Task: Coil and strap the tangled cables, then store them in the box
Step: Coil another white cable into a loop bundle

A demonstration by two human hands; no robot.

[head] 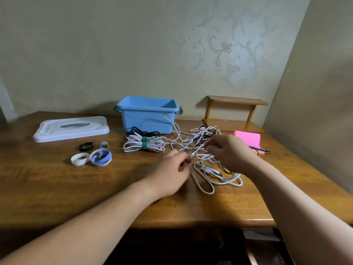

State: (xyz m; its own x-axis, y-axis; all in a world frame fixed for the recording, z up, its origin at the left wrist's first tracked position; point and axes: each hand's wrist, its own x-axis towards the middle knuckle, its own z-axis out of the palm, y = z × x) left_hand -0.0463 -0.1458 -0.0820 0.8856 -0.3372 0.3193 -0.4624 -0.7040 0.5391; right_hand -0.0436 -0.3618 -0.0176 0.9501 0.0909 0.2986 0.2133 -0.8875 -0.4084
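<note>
A tangle of white and black cables (206, 169) lies on the wooden table in front of me. My left hand (172, 173) pinches a white cable end at the tangle's left edge. My right hand (229, 152) pinches a strand higher in the tangle. Two white coiled cables (145, 144) bound with green straps lie left of the tangle, in front of the open blue box (147, 115). A black cable (141, 131) lies between the coils and the box. Spare straps sit further left: a black one (86, 146), a white one (79, 159) and a blue-white roll (101, 157).
The box's white lid (70, 129) lies at the back left. A small wooden shelf (235, 113) stands at the back right, against the wall. A pink sticky-note pad (248, 139) and a pen (261, 149) lie right of the tangle. The table's front edge (191, 224) is near me.
</note>
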